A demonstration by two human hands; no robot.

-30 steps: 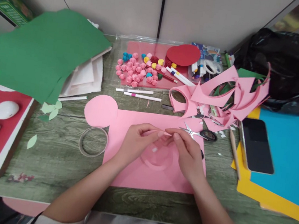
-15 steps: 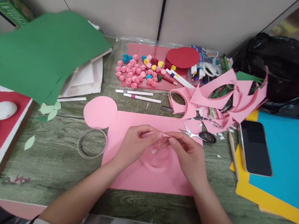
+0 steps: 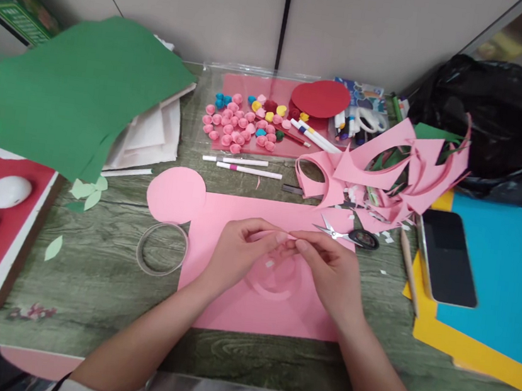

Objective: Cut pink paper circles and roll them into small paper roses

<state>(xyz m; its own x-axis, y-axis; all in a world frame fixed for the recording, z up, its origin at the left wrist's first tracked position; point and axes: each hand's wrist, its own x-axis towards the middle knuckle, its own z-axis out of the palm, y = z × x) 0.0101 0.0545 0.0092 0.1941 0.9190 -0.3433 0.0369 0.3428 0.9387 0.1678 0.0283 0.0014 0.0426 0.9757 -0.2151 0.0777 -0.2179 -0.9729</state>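
A pink paper strip (image 3: 271, 233) is pinched between the fingertips of my left hand (image 3: 247, 251) and my right hand (image 3: 329, 261). Its lower part curls down in a spiral (image 3: 277, 294) over a pink paper sheet (image 3: 214, 304), partly hidden behind my fingers. Both hands are closed, thumbs toward each other, above the sheet's middle. Small scissors (image 3: 355, 237) with black handles lie partly on the sheet's top right corner. At its upper left rests a pink paper circle (image 3: 176, 195), with a roll of tape (image 3: 162, 249) just below it.
Many rolled paper flowers (image 3: 236, 123) sit on a clear folder at the back. Pink paper scraps (image 3: 379, 165) pile up at right, near a phone (image 3: 448, 258) and blue paper (image 3: 509, 270). Green paper (image 3: 75, 84) and leaf cut-outs (image 3: 93, 191) lie at left.
My hands stay almost in place, with the pink strip still pinched between them. The whole view has shifted very slightly.
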